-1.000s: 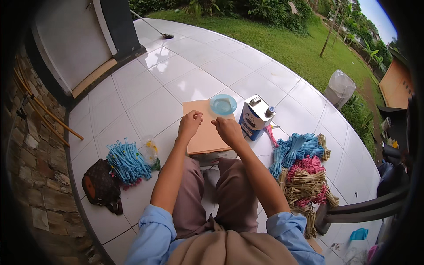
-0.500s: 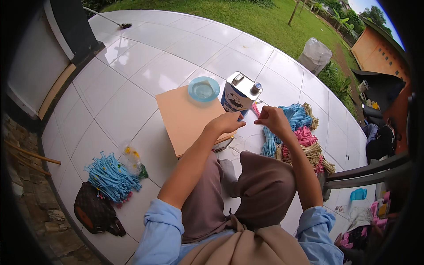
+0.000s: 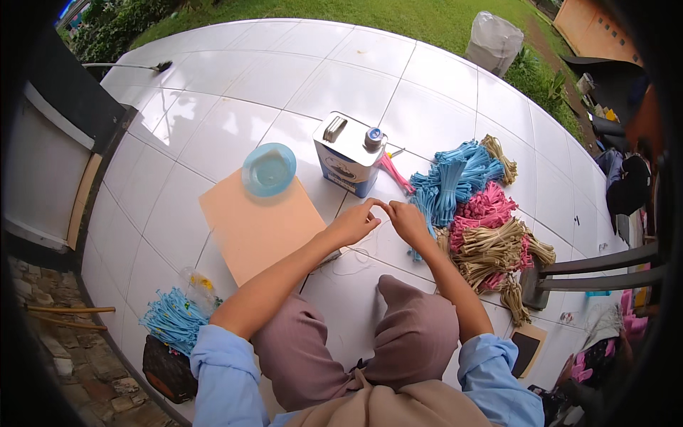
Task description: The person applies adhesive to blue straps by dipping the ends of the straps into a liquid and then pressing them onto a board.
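My left hand [image 3: 353,223] and my right hand [image 3: 410,223] meet at the fingertips above the floor, in front of my knees. Both are closed in a pinch; whatever they hold is too fine or hidden to make out. Pale thin thread [image 3: 353,262] lies in loose loops on the tiles below. Left of my hands is a flat peach-coloured board [image 3: 263,231], with a translucent blue dish [image 3: 269,171] at its far edge. A rectangular metal can [image 3: 346,160] with a blue cap stands just beyond my fingers. Pink strands [image 3: 395,173] lie beside it.
Bundles of blue strands [image 3: 451,186], pink strands [image 3: 486,208] and beige strands [image 3: 491,249] are heaped at right, near a dark chair leg [image 3: 597,263]. At left, blue stems [image 3: 174,320] lie by a dark brown bag [image 3: 169,370]. A whitish sack [image 3: 494,44] stands by the grass.
My hands were apart, each pinched; now their fingertips meet. The view has shifted, so the board and can appear farther left and more of the bundles shows.
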